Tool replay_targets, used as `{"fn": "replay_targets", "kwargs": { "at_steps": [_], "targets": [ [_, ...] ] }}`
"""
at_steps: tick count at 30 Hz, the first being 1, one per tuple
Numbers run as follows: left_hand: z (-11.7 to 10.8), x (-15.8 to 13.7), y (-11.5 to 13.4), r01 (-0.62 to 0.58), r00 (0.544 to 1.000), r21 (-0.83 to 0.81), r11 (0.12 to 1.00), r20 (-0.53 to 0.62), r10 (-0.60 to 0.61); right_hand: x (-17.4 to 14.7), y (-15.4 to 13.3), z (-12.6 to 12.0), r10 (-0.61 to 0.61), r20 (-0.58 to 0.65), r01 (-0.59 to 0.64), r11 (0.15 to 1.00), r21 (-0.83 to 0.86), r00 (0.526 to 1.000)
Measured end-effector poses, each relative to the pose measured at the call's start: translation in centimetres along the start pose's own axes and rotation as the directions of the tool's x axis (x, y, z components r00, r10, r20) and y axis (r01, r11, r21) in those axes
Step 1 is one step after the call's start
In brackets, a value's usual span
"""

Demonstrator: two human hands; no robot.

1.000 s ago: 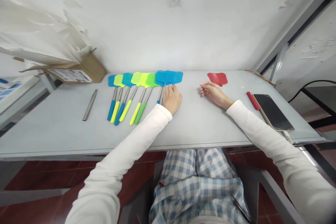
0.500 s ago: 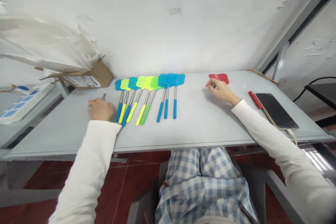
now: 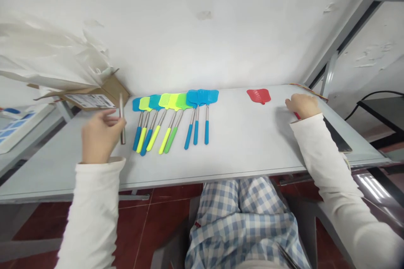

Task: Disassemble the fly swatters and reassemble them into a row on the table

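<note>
My left hand [image 3: 102, 136] is closed on a slim silver metal rod [image 3: 121, 119], which stands nearly upright between thumb and fingers above the table's left side. Just right of it, fly swatters with blue [image 3: 206, 132], yellow and green [image 3: 171, 140] handles lie in a row, their heads overlapping toward the wall. My right hand [image 3: 303, 106] hovers over or touches a red handle [image 3: 296, 115]; only a bit of red shows beneath it, and its grip is hidden. A red swatter head [image 3: 259, 96] without a handle lies to the left of that hand.
An opened cardboard box [image 3: 110, 90] stands at the back left by the wall. A dark phone [image 3: 337, 136] lies at the right, partly behind my right sleeve. Thin coloured wires [image 3: 307, 91] run along the back right edge of the grey table [image 3: 236, 155].
My left hand has risen and moved left, bringing the metal rod upright. My right hand has left the red swatter head and moved right to the red handle. The view shifted slightly.
</note>
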State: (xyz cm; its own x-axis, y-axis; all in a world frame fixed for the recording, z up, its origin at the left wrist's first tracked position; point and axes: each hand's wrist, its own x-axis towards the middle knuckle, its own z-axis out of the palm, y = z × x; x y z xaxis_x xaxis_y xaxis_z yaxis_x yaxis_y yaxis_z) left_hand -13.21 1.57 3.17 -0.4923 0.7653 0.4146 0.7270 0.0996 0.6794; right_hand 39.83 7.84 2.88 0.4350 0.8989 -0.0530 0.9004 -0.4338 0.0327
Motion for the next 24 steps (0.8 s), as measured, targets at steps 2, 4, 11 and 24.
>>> {"fn": "replay_targets", "kwargs": {
  "at_steps": [2, 4, 11, 24],
  "targets": [
    [0.1, -1.6, 4.1, -0.01, 0.999, -0.299, 0.954, 0.046, 0.025, -0.1, 0.1, -0.4, -0.06, 0.002, 0.06, 0.989, 0.138, 0.998],
    [1.2, -3.3, 7.6, 0.074, 0.976, -0.518, 0.852, 0.214, 0.046, -0.4, 0.1, -0.7, -0.163, 0.003, 0.157, 0.954, 0.257, 0.987],
    [10.6, -8.0, 12.6, 0.41, 0.839, -0.793, 0.45, 0.522, 0.156, -2.8, -0.4, -0.4, -0.355, 0.259, 0.296, 0.925, 0.239, 0.898],
    [19.4, -11.5, 13.3, 0.434, 0.882, -0.869, 0.239, 0.464, 0.086, -2.2, -3.0, 2.0, -0.709, 0.043, 0.661, 0.675, 0.327, 0.704]
  ]
}}
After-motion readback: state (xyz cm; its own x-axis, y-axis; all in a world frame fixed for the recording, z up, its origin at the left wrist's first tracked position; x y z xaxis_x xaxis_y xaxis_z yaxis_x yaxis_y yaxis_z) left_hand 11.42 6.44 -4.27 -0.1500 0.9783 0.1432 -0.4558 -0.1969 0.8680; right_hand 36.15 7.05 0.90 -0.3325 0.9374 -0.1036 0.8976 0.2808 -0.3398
